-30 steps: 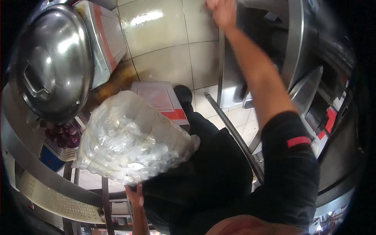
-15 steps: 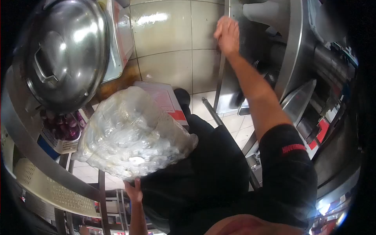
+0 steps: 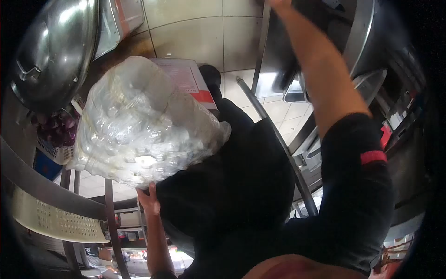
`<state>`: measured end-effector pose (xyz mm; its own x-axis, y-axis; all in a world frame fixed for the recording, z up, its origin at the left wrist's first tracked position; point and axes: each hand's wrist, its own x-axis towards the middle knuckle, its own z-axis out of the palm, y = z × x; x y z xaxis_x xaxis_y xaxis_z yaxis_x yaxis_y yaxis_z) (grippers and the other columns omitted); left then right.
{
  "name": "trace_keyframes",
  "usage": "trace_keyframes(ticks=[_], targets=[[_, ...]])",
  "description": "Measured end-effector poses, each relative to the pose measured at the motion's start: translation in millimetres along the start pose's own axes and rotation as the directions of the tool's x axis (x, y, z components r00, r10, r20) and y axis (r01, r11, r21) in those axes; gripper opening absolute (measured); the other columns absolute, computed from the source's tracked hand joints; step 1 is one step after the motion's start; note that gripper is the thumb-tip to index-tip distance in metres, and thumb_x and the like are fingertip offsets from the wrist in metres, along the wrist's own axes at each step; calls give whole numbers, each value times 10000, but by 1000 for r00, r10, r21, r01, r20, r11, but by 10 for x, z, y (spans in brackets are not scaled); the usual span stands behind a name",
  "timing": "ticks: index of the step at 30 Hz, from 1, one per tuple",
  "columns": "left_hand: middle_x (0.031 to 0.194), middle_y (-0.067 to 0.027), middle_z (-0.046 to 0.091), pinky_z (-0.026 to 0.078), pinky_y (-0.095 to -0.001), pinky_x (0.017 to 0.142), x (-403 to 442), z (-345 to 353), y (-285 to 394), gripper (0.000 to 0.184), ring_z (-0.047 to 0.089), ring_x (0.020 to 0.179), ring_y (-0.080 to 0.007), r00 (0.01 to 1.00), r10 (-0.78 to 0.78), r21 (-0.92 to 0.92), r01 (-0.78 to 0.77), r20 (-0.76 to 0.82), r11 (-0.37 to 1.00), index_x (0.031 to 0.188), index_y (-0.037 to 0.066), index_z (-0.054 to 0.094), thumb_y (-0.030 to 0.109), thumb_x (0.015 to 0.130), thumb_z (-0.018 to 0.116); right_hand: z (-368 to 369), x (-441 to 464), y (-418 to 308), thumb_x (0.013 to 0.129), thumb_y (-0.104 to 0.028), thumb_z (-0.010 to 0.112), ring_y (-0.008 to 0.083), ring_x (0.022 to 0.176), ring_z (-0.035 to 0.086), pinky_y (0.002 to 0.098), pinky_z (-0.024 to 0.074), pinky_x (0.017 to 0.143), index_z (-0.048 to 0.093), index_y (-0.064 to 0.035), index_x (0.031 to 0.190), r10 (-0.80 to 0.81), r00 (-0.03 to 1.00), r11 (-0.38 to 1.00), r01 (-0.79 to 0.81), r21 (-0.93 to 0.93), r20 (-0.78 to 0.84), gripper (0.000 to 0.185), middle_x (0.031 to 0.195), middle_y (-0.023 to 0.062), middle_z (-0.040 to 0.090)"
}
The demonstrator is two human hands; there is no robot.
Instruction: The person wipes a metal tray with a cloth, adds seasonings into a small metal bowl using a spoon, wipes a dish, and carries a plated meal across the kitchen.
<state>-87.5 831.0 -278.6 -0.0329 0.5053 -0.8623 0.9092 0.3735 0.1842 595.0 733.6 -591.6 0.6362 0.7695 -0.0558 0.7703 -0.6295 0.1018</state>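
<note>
A big, bulging clear plastic bag [image 3: 144, 125] is in front of my body at the left; its contents are too blurred to name. My left hand [image 3: 149, 201] grips the bag's lower edge, thumb showing and the other fingers mostly hidden beneath. Stretched far forward, my right hand [image 3: 280, 3] is cut off by the top of the picture, near the edge of a steel counter [image 3: 265, 35]. Its fingers do not show. Behind the bag lies a white box [image 3: 179, 76] with a red stripe, partly covered by it.
A large steel pot lid [image 3: 58, 51] stands at upper left. Below it, purple onions [image 3: 55, 128] fill a white basket. A perforated cream tray [image 3: 60, 218] sits on the rack at lower left. A metal bar [image 3: 274, 135] slants beside my dark clothing. Tiled floor [image 3: 186, 39] lies ahead.
My view has shifted, so the bag, lid and box appear higher. My right hand has reached farther forward, nearly out of the picture. My left hand still holds the bag.
</note>
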Motion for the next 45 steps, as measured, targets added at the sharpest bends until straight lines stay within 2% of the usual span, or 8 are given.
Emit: trace_keyframes(ticks=[4,7,12,14,18,28,38,45], targets=[[1196,-211,561,383,-372,977,-41,35,7,595,531,1086,-286,996,87,-58,-89,-34,994,1250,-98,448,322,888,664,234,-1855,-237,886,-306,576,424,1191,442,531,323,1057,428,0,1307,59,950,990,-15,142,-306,542,1193,246,521],[1208,-206,556,378,-368,986,-31,47,28,614,529,1096,-286,997,72,-105,-72,2,992,1261,-94,443,336,887,668,-177,-2851,-694,865,-230,544,317,1069,518,470,397,937,443,-21,1281,543,766,167,-500,850,344,476,1049,180,564],[1176,-205,573,391,-373,967,-1,39,47,596,538,1083,-279,995,99,-58,-99,-6,993,1239,-92,464,343,886,668,-109,-3659,-957,854,-227,516,262,728,578,375,486,615,473,-30,1216,725,630,613,-774,156,279,415,855,99,558],[1151,-207,584,398,-381,955,27,-58,-148,587,543,1069,-276,997,76,56,-78,34,995,1218,-92,480,355,886,663,108,-3325,-798,880,-272,504,297,755,586,405,492,650,519,-35,1160,795,464,37,-680,732,391,367,884,126,575],[1108,-207,596,406,-394,936,35,-39,86,579,552,1039,-276,993,95,34,-98,70,995,1171,-97,504,385,887,651,279,-1966,-107,888,-267,524,373,910,581,461,500,777,526,-28,1158,523,845,836,-534,-130,-108,360,1069,183,589],[973,-198,613,454,-375,811,148,-120,-216,553,573,907,-259,992,96,-7,-96,82,995,1054,-100,550,390,844,698,828,-3088,237,864,-79,534,310,1195,493,434,297,1089,469,-59,1345,507,778,857,-408,316,-371,486,1354,110,507],[1005,-191,616,439,-398,854,302,-307,-596,516,565,914,-268,994,-28,123,14,108,992,1071,-95,563,355,850,686,34,0,600,923,-330,428,452,1191,445,496,374,971,525,-28,1195,665,726,682,-686,252,175,418,1227,287,524],[731,-22,555,398,-319,624,303,-214,-397,460,441,673,-129,988,135,-8,-135,80,991,745,-32,560,403,869,647,-357,-1111,-214,909,-247,493,394,1285,366,490,307,1046,323,-18,1385,278,956,923,-239,301,-93,555,1413,229,354]])
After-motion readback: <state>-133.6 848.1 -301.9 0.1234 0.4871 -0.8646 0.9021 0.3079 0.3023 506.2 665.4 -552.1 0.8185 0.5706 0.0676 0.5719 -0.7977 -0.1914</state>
